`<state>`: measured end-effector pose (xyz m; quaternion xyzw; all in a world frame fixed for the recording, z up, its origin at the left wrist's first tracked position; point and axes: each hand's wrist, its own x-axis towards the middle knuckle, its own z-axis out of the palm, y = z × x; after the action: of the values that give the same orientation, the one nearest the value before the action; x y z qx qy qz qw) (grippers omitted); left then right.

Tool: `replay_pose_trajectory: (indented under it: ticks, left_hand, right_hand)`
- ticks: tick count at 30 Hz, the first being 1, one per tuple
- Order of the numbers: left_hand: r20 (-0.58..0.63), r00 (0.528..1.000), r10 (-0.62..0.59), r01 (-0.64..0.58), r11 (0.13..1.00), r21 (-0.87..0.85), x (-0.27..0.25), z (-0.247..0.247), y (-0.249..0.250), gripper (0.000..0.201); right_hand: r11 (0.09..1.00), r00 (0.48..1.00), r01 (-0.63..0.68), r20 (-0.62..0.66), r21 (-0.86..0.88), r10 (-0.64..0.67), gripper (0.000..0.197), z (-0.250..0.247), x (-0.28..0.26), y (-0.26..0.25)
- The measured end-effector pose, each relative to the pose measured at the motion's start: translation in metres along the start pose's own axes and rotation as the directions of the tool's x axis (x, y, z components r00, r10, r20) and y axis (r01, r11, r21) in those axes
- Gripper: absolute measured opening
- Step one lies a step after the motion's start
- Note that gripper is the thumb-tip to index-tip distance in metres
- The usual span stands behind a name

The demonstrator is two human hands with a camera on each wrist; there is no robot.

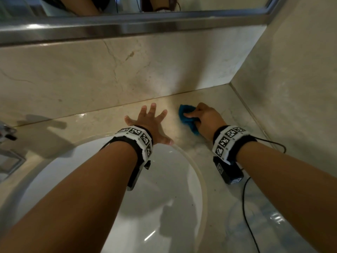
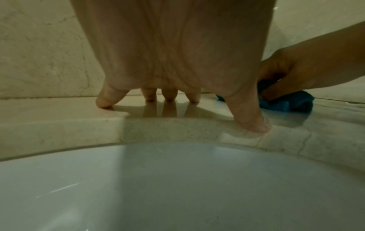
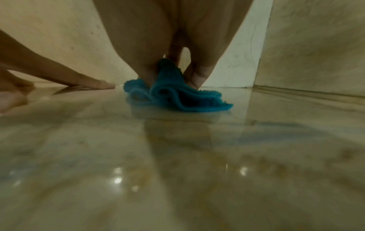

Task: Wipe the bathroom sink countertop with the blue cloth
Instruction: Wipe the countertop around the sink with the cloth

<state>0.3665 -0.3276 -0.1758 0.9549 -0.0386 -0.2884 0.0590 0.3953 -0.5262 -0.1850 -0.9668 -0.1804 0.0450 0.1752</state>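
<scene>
The blue cloth (image 1: 186,117) (image 2: 286,103) (image 3: 173,95) lies bunched on the beige marble countertop (image 1: 209,99) (image 3: 177,156) near the back right corner. My right hand (image 1: 202,115) (image 3: 171,68) grips it, fingers curled round the folds, and holds it down on the stone. My left hand (image 1: 151,119) (image 2: 177,100) rests to the left of the cloth, fingers spread and straight, fingertips on the counter just behind the sink (image 1: 127,189) (image 2: 177,187). The counter looks wet and glossy in the right wrist view.
A marble backsplash (image 1: 109,70) rises behind the counter and a side wall (image 1: 291,88) closes it on the right. A mirror's metal frame (image 1: 127,24) runs above. A chrome tap (image 1: 7,136) stands at the far left. A black cable (image 1: 248,207) trails from my right wrist.
</scene>
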Motion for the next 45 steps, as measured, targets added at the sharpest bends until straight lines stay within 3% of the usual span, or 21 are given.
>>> replay_pose_trajectory:
  ticks: [2,3,6,11,13,15,17,20,25,29,31,34,37,39,45]
  left_hand:
    - [0.004,1.000,0.000,0.000,1.000,0.006,0.001,0.000,-0.001,0.110]
    - [0.008,1.000,0.000,0.000,1.000,0.009,0.000,0.000,-0.001,0.110]
    - [0.002,1.000,-0.007,0.007,1.000,0.012,0.001,0.000,-0.001,0.111]
    - [0.017,1.000,-0.019,0.018,1.000,0.009,-0.006,0.001,0.002,0.107]
    - [0.044,0.999,-0.004,0.004,1.000,-0.002,-0.010,0.001,0.006,0.103]
    - [0.060,0.998,0.010,-0.010,1.000,0.000,-0.014,0.001,0.013,0.103]
    - [0.053,0.999,0.001,-0.003,1.000,0.028,-0.014,0.003,0.019,0.106]
    - [0.029,0.999,-0.020,0.018,0.998,0.059,-0.011,0.010,0.021,0.110]
    - [0.045,0.998,-0.042,0.041,0.999,0.020,-0.008,0.006,0.024,0.108]
    - [0.050,0.996,-0.072,0.071,0.997,0.009,-0.011,0.002,0.027,0.106]
    - [0.048,0.996,-0.075,0.075,0.997,0.005,-0.011,0.003,0.027,0.105]
    - [0.035,0.997,-0.063,0.063,0.998,0.009,-0.009,0.005,0.026,0.104]
    - [0.031,0.998,-0.061,0.061,0.998,0.007,-0.009,0.006,0.025,0.103]
    - [0.039,0.998,-0.057,0.056,0.998,0.003,-0.008,0.007,0.024,0.104]
    - [0.053,0.998,-0.036,0.035,0.999,0.017,-0.010,0.004,0.023,0.103]
  right_hand:
    - [0.999,1.000,-0.011,-0.008,-0.037,0.011,0.016,0.002,-0.001,0.000]
    - [1.000,0.999,-0.006,0.039,-0.023,0.007,0.005,0.003,-0.009,-0.004]
    - [0.996,0.977,0.091,0.192,0.012,-0.091,0.028,0.002,-0.035,-0.009]
    - [0.986,0.914,0.049,0.391,0.161,-0.109,0.030,-0.019,-0.075,-0.007]
    - [0.986,0.952,0.004,0.300,0.170,-0.055,0.036,-0.031,-0.074,0.009]
    - [0.991,0.992,-0.077,0.105,0.110,0.066,0.036,-0.041,-0.063,0.032]
    - [0.974,0.975,-0.220,-0.019,0.043,0.221,0.037,-0.044,-0.045,0.056]
    - [0.927,0.926,-0.361,0.084,-0.099,0.369,0.044,-0.033,-0.025,0.073]
    - [0.984,0.979,-0.178,0.107,0.016,0.175,0.038,-0.014,-0.027,0.034]
    - [0.998,0.973,-0.044,0.227,0.040,0.033,0.029,-0.006,-0.050,-0.003]
    - [0.996,0.971,-0.067,0.234,0.054,0.053,0.029,-0.011,-0.049,0.004]
    - [0.974,0.969,-0.225,0.111,0.025,0.221,0.036,-0.025,-0.037,0.037]
    - [0.933,0.933,-0.360,0.018,-0.022,0.360,0.035,-0.028,-0.031,0.055]
    - [0.934,0.934,-0.357,0.020,-0.008,0.357,0.036,-0.021,-0.033,0.044]
    - [0.978,0.977,-0.194,0.109,0.078,0.185,0.034,-0.002,-0.068,-0.004]
